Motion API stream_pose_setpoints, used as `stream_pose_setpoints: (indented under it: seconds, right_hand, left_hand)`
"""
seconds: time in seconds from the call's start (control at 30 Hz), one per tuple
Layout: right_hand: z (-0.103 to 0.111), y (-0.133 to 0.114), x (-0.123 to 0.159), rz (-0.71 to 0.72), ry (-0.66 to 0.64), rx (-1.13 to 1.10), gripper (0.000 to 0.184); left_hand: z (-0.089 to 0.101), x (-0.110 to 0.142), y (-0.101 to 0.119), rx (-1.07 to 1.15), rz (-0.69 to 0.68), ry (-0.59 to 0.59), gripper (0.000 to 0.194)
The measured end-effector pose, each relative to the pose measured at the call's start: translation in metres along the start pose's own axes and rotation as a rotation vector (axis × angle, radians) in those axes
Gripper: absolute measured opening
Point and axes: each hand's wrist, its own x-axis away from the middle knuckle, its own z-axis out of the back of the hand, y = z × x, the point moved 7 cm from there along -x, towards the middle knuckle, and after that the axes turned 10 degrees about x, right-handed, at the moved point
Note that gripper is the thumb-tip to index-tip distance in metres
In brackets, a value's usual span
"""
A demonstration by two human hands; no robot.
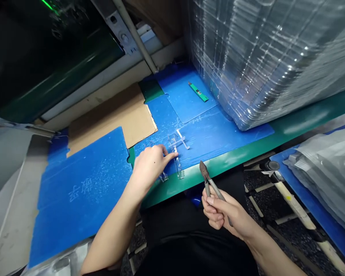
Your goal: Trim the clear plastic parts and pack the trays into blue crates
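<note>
Two bare forearms [112,234], with black trousers [189,249] below them

"What's on the desk [248,150]?"

"Blue corrugated plastic sheets [83,191] cover most of it, with a brown cardboard sheet [112,115] at eleven o'clock."

"Anything else?"

"A green utility knife [198,92] lies at twelve, a wrapped stack of clear plastic trays [261,57] sits at one, and clear plastic pieces [175,157] rest near the front edge."

Stacked clear trays [264,65] block the far right; the left hand [149,165] can pass over the blue sheet [212,142].
</note>
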Motion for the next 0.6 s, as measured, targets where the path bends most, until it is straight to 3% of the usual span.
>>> stream_pose_setpoints:
  seconds: [0.07,0.13,0.23,0.4,0.5,0.6]
  right_hand:
    - [0.002,0.0,0.003,0.027,0.028,0.033,0.045]
    - [0.002,-0.003,0.005,0.068,0.058,0.067,0.045]
    - [-0.001,-0.008,0.007,0.122,0.094,0.1,0.042]
    - [-0.009,-0.01,0.008,0.159,0.173,0.143,0.037]
    - [-0.015,-0.007,0.007,0.159,0.23,0.223,0.036]
    - [-0.013,-0.004,0.014,0.182,0.317,0.341,0.031]
  left_hand:
    - [0.01,-0.001,0.009,-0.128,-0.036,0.118,0.051]
    - [0.011,-0.006,0.025,-0.153,-0.134,0.164,0.05]
    - [0.001,-0.019,0.05,-0.142,-0.274,0.152,0.045]
    - [-0.014,-0.043,0.067,-0.027,-0.417,0.057,0.041]
    - [-0.017,-0.042,0.078,0.095,-0.56,0.062,0.042]
    - [-0.015,-0.032,0.089,0.152,-0.644,0.099,0.019]
